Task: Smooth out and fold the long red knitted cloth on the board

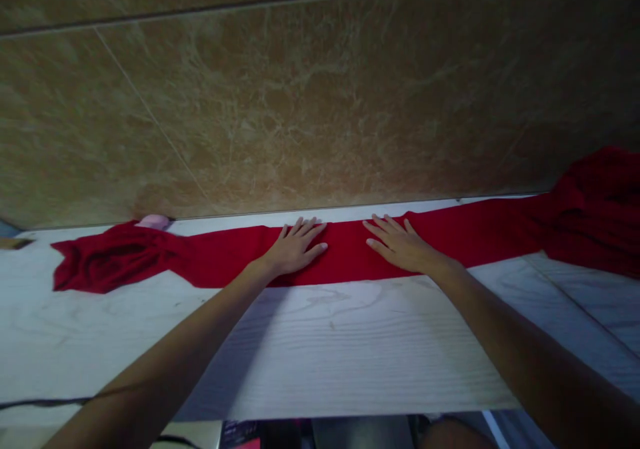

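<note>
A long red cloth [215, 259] lies folded into a narrow band along the far edge of a pale wooden table [320, 349], against a brown marble wall. Its ends are bunched at the left and at the far right. My left hand [295, 246] lies flat on the middle of the band, fingers spread. My right hand [397, 242] lies flat beside it, fingers stretched out, a short gap between the two hands. Neither hand grips anything.
A small pink object [154, 221] sits behind the cloth's left bunch, by the wall. A dark cable [45, 403] runs along the table's near left edge. A second pale surface [590, 309] adjoins on the right. The table's near edge is close to me.
</note>
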### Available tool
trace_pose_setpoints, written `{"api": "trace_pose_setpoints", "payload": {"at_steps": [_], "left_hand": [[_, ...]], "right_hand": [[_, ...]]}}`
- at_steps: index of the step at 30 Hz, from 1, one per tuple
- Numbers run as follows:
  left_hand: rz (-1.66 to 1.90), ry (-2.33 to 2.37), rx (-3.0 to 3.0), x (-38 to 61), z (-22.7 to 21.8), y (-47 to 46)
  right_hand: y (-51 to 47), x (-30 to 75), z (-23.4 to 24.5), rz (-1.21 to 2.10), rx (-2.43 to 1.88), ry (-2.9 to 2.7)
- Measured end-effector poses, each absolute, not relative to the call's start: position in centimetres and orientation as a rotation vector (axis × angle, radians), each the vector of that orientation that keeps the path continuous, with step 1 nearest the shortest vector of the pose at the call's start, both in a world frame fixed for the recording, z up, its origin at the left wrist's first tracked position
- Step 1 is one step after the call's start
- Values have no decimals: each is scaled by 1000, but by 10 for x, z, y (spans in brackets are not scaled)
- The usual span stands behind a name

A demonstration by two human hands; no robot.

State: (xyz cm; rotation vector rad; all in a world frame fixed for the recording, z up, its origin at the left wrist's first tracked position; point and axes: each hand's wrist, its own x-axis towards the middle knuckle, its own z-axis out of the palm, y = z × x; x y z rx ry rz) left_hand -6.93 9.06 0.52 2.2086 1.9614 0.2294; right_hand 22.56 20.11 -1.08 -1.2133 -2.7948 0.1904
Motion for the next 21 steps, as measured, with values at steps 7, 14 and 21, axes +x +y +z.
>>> {"api": "trace_pose_setpoints", "payload": {"at_steps": [7, 14, 21], "left_hand": [[57, 2213, 2010, -73, 1, 72], [38, 2323, 1916, -91, 3, 53], [7, 2474, 1855, -111, 2, 32]], "right_hand": [[193, 219, -7, 190, -1332, -2822], [190, 219, -5, 213, -1353, -2804], [188, 220, -5, 216, -1355, -2792]]}}
